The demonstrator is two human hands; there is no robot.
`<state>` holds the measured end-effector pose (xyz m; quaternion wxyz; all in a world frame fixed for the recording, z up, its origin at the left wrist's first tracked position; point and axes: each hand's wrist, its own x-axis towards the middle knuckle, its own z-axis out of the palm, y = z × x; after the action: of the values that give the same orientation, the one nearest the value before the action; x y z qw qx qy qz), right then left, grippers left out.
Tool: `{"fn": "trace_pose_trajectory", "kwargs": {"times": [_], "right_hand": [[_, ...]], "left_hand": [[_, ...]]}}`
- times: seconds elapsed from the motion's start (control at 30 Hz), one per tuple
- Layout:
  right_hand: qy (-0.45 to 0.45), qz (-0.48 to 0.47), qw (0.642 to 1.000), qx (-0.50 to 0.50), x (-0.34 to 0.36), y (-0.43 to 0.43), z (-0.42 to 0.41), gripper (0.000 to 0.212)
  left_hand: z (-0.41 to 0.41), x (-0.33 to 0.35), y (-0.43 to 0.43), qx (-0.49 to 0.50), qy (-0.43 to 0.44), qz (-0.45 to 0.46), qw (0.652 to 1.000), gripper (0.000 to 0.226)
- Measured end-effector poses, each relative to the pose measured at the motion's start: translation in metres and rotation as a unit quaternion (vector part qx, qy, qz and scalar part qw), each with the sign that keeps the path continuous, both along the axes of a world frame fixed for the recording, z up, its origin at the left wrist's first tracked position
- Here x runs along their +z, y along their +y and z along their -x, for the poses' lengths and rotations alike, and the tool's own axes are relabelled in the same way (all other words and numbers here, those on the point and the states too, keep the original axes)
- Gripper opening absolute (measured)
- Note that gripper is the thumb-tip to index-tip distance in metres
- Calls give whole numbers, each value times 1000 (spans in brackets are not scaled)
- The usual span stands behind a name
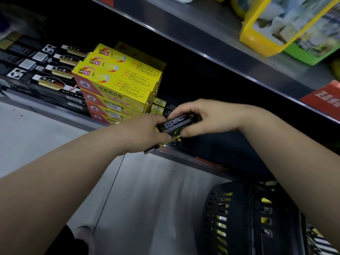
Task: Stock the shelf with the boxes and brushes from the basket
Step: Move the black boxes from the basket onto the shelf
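Note:
Both hands hold a small stack of flat black boxes with yellow trim [175, 124] just above the front edge of the shelf [184, 157]. My left hand [145, 131] grips the stack's left end, and my right hand [204, 116] pinches its right end from above. Behind them, similar black-and-yellow boxes [160, 105] stand on the shelf next to a stack of yellow boxes [117, 85]. The black basket [244, 218] sits on the floor at the lower right, with yellow-and-black items showing through its slots.
Black boxes picturing brushes [42, 70] fill the shelf's left part. The shelf to the right of my hands is dark. An upper shelf [211, 41] carries yellow and green packs [287, 28]. A red sign [323, 100] hangs at the right. Pale floor tiles [147, 190] lie below.

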<state>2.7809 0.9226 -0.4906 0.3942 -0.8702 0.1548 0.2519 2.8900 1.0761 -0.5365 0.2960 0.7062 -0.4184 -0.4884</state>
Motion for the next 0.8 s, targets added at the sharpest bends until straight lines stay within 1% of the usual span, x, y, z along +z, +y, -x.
{"fn": "trace_pose_trajectory", "kwargs": {"times": [0.07,0.1,0.2,0.27,0.33,0.4,0.47,0.57,0.67,0.73,0.8], "right_hand": [[-27,43,999,-2,1,3,9,35],[-32,70,997,-5,0,2,14,32],[-22,139,989,-35,-9,-12,25,28],[-19,169,982,-78,-20,-25,27,27],[-16,216,970,-110,-35,-40,22,27],[-7,280,951,-134,-53,-56,10,32],[5,312,934,-172,-73,-68,-6,33],[20,298,930,-213,-106,-80,-28,31],[34,290,935,-199,-137,-86,-43,42],[60,282,939,-189,-151,-85,-46,48],[79,291,940,-161,-159,-84,-42,53]], "left_hand": [[4,1,0,-12,11,16,1000,32],[5,1,0,-15,12,20,1000,40],[3,-1,1,-16,-21,1,1000,73],[-1,-3,2,-20,-41,-18,999,80],[-3,-5,3,-22,-40,-31,998,75],[-2,-7,3,-30,-33,-39,998,65],[-1,-8,4,-51,-41,-42,997,56],[0,-10,2,-71,-75,-34,994,49],[0,-13,-1,-56,-85,-15,995,44],[1,-15,-5,-43,-80,1,996,41],[4,-15,-9,-37,-76,10,996,37]]}}
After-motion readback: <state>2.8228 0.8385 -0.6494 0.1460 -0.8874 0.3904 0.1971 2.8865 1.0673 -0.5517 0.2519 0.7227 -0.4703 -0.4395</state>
